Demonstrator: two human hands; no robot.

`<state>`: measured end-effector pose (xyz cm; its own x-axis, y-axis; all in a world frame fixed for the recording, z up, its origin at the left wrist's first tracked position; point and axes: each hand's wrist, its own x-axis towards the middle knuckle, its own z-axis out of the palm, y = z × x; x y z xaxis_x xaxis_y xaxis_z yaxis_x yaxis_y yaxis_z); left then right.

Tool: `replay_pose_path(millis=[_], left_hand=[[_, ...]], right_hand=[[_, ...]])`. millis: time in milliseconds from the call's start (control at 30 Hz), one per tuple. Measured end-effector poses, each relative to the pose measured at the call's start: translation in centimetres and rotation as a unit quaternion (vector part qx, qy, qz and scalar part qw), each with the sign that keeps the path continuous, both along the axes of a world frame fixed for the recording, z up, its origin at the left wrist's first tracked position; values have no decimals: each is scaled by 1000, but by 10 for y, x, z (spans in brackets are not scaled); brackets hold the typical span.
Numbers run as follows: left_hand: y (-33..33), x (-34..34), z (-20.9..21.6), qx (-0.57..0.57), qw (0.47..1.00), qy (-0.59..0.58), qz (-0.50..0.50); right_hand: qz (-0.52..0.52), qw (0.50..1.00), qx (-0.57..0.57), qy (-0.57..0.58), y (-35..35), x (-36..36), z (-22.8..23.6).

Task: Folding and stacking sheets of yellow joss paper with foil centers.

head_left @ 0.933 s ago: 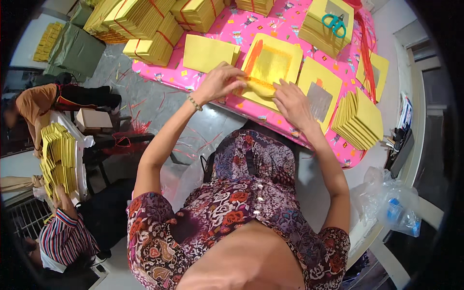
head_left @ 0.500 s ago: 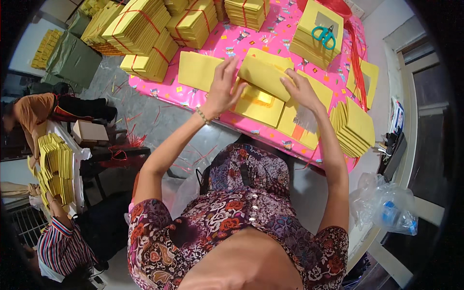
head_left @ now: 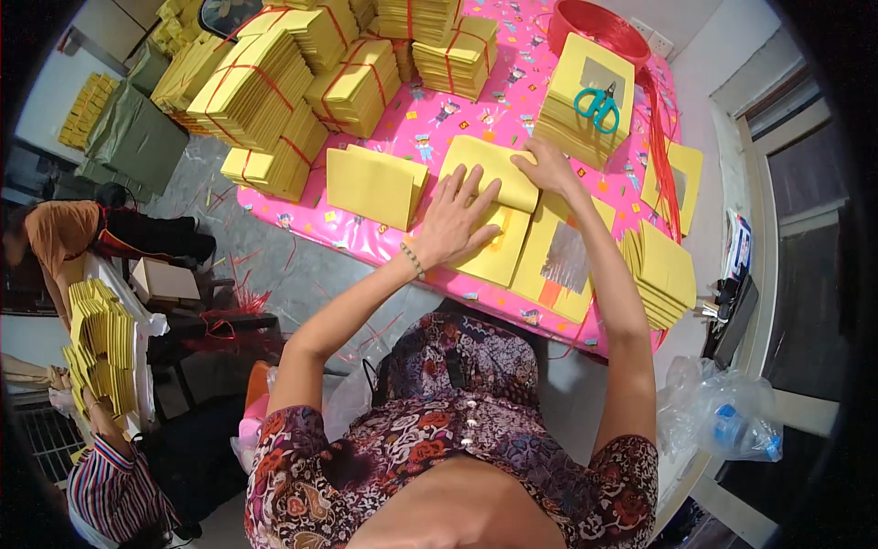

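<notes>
A folded yellow paper sheet (head_left: 491, 172) lies before me on the pink patterned tablecloth. My left hand (head_left: 457, 220) rests on its near left part, fingers spread. At its far right corner, my right hand (head_left: 549, 169) is closed on the edge. Under the fold shows another yellow sheet (head_left: 494, 261) with an orange-gold mark. To the right lies a yellow sheet with a silver patch (head_left: 562, 261). A folded yellow packet (head_left: 370, 186) stands to the left of my left hand.
Yellow bundles tied with red string (head_left: 261, 87) stand far left. Teal scissors (head_left: 597, 110) lie on a tall yellow stack (head_left: 572, 128). Red strands (head_left: 657, 146) hang by a red basin (head_left: 599, 29). Fanned yellow packets (head_left: 663, 274) sit right. Two people work at a bench on the left.
The raised yellow flap has been laid over, away from me. My left hand has come down from the air onto the paper; my right hand has moved to its far corner.
</notes>
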<state>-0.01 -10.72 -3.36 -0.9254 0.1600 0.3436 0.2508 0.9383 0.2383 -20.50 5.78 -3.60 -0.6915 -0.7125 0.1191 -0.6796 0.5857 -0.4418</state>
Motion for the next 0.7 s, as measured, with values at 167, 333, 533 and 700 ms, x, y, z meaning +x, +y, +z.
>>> replay_pose_path(millis=[167, 333, 533, 700], left_hand=[[-2, 0, -5, -3, 1000, -1, 6], [-1, -4, -4, 0, 1000, -15, 0], [-4, -8, -7, -7, 1000, -6, -1], [-4, -6, -9, -5, 1000, -16, -2]], right_hand=[[-14, 999, 25, 31, -10, 9, 13], [-14, 999, 28, -34, -26, 10, 18], [9, 999, -14, -50, -33, 15, 6], [18, 998, -30, -52, -32, 16, -1]])
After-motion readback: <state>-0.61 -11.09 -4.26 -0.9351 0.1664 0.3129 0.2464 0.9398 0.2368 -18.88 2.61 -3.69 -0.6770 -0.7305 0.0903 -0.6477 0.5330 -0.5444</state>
